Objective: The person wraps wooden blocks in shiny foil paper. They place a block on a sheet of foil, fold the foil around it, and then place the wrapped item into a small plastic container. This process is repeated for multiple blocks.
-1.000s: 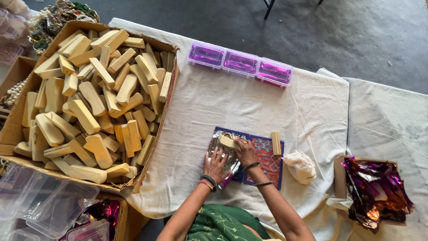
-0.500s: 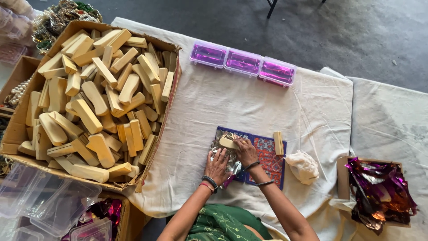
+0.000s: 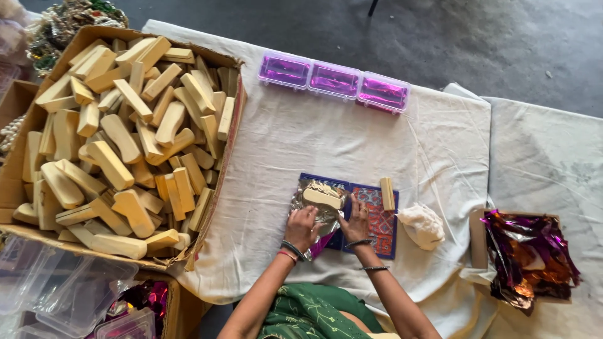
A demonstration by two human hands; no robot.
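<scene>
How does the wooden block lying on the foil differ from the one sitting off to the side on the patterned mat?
The wooden block on the foil lies crosswise on a crinkled silver foil sheet, with the left hand and right hand at the sheet's near edge. The bare wooden block lies lengthwise at the far right corner of the patterned mat, touched by neither hand and with no foil under it. Both are pale, unpainted and similar in size.
</scene>
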